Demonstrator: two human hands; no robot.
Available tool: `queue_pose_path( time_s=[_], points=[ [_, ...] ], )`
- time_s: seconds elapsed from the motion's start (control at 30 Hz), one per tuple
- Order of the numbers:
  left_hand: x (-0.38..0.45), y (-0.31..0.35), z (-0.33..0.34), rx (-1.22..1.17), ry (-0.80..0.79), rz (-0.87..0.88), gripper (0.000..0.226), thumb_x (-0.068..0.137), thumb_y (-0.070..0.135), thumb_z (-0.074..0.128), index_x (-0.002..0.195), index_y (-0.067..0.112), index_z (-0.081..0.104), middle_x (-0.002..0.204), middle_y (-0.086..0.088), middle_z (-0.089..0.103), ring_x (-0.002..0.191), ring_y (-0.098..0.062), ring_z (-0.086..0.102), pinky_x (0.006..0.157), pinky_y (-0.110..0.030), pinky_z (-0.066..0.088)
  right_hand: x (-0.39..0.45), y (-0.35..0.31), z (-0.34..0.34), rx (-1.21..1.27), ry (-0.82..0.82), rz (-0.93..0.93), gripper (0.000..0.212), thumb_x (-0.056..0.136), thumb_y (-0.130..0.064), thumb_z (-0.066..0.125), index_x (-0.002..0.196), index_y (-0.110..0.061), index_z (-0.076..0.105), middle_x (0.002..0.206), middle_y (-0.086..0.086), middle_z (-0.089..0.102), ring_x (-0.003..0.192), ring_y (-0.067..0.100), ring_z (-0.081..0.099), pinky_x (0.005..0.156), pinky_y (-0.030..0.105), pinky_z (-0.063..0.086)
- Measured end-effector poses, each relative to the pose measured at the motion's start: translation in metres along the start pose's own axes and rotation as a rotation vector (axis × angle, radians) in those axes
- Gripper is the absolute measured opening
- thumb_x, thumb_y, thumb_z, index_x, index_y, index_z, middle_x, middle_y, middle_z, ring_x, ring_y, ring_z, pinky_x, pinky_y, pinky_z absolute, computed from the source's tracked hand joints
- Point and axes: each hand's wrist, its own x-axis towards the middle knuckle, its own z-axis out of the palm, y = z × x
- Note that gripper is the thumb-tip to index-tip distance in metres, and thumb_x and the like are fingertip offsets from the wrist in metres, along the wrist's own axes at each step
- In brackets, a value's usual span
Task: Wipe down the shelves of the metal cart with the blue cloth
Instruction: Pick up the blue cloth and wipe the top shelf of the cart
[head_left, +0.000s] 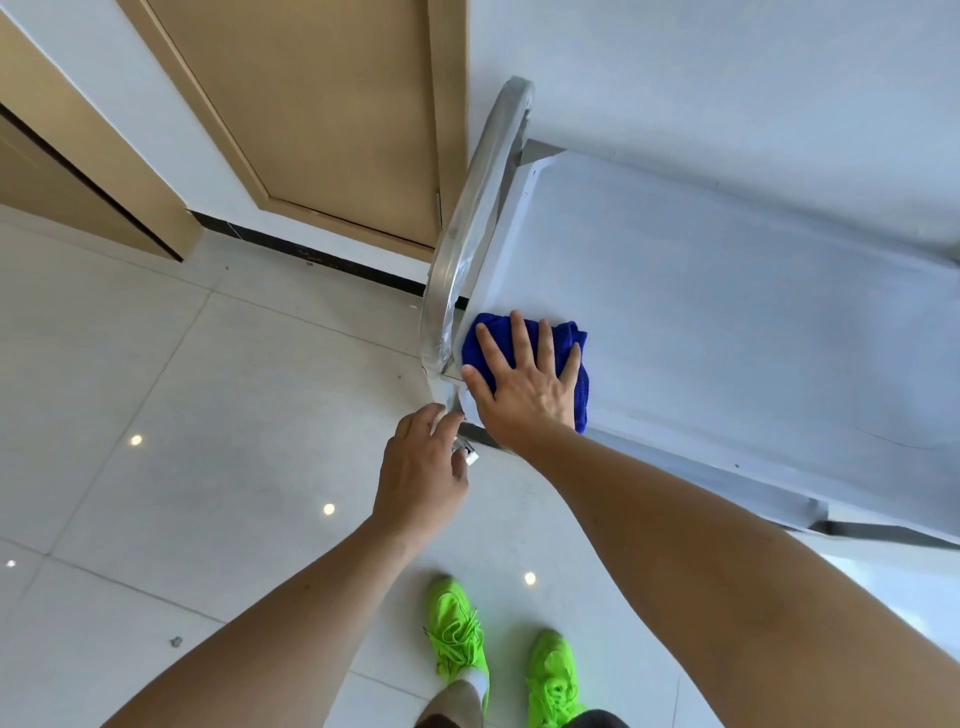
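Right hand (524, 387) flat on blue cloth (579, 364).

Your cloth (524, 343) looks like fuzzy blue microfibre; the cart (727, 312) shelf is smooth matt metal, its handle (467, 249) film-wrapped steel, the floor (156, 415) glossy tile.

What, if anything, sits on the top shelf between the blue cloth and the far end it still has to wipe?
Nothing visible. The right hand presses the blue cloth flat at the handle end of the top shelf, and the surface beyond it looks bare up to the picture's edge. The left hand is at the cart's corner, off the wiping path.
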Motion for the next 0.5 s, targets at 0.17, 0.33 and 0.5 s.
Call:
queue_pose_path(
  time_s=[0.17,0.33,0.5],
  points=[
    [0.008,0.013,-0.001,0.009,-0.006,0.000,0.044,0.087,0.015,0.066,0.130,0.012,0.058,0.136,-0.008,0.054,0.126,-0.027,0.047,0.100,-0.038,0.045,-0.003,0.008,-0.001,0.018,0.025,-0.017,0.064,0.095,-0.071,0.002,0.154,-0.047,0.006,0.168,-0.002,0.003,0.152,0.033,-0.007,0.116,0.062,-0.011],
    [0.017,0.035,0.002,0.031,0.003,-0.003,0.047,0.089,0.017,0.066,0.134,0.014,0.055,0.139,-0.008,0.053,0.129,-0.026,0.045,0.103,-0.038,0.044,-0.008,0.031,-0.004,0.030,0.023,-0.016,0.064,0.095,-0.071,0.005,0.154,-0.046,0.008,0.168,-0.002,0.005,0.152,0.033,-0.006,0.116,0.062,-0.009],
    [0.017,0.073,0.016,0.054,-0.014,-0.019,0.046,0.088,0.016,0.065,0.133,0.013,0.055,0.139,-0.009,0.052,0.129,-0.028,0.045,0.102,-0.041,0.045,-0.025,0.075,-0.010,0.025,0.008,-0.010,0.065,0.094,-0.072,0.005,0.154,-0.046,0.008,0.168,-0.002,0.006,0.151,0.033,-0.006,0.116,0.061,-0.010]
  ],
)
